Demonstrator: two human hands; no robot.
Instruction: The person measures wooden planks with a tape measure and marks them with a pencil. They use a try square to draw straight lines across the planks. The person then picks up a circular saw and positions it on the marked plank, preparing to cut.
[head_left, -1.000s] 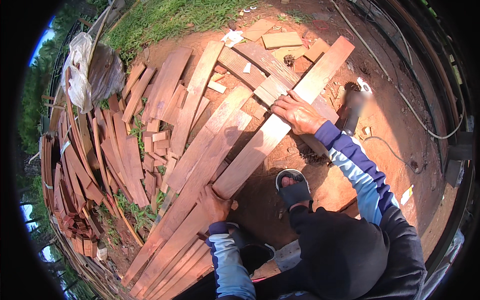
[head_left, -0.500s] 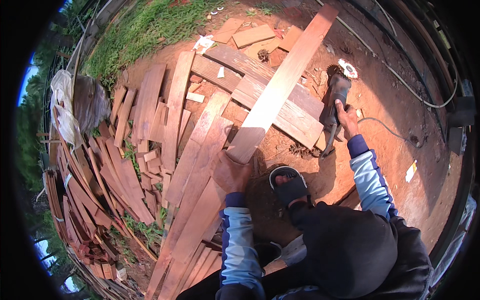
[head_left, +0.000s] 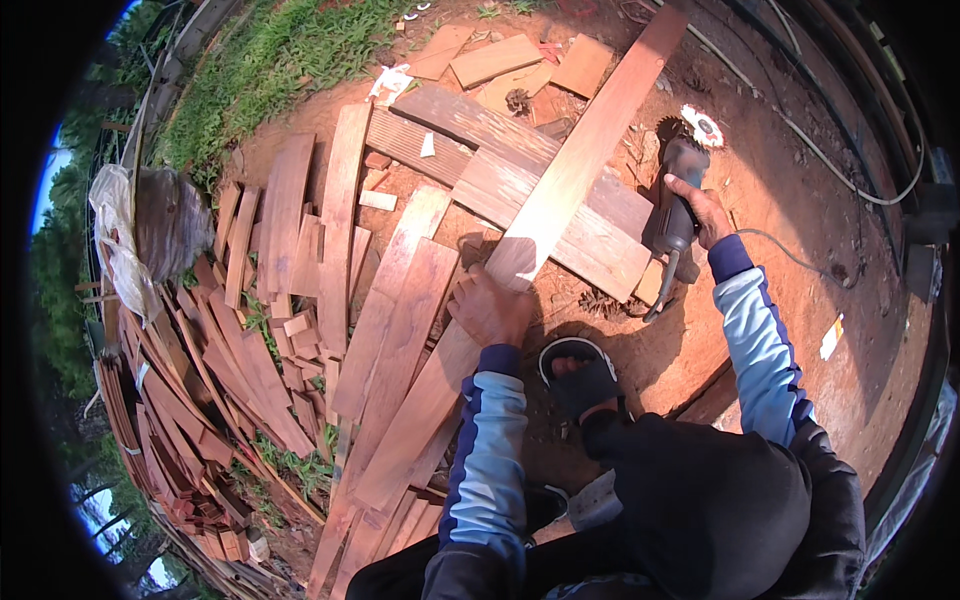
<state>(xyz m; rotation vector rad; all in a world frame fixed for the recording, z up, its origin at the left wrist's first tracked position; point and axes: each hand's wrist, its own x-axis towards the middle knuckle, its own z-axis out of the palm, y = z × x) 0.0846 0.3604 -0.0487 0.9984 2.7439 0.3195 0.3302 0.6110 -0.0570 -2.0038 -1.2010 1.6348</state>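
My left hand (head_left: 495, 306) is closed around the near end of a long reddish-brown plank (head_left: 580, 160). The plank slants away to the upper right, across other boards on the ground. My right hand (head_left: 706, 214) is wrapped around the body of a dark angle grinder (head_left: 675, 205). A toothed blade (head_left: 672, 130) shows at the grinder's far end, next to a white disc (head_left: 702, 127); whether the disc is joined to it, I cannot tell. A side handle (head_left: 664, 285) points down toward me. Beneath the long plank lies a wide weathered board (head_left: 550, 215).
Many loose planks (head_left: 400, 320) are spread on the left, with stacked strips (head_left: 160, 430) beyond. Offcuts (head_left: 497, 60) lie at the far side near grass (head_left: 290, 65). A cord (head_left: 790, 260) runs right of the grinder. My sandalled foot (head_left: 583, 378) stands between my arms.
My left hand has shifted up and to the right, and the long plank has moved slightly right. My right hand and the grinder have moved a little to the right, with the grinder turned slightly.
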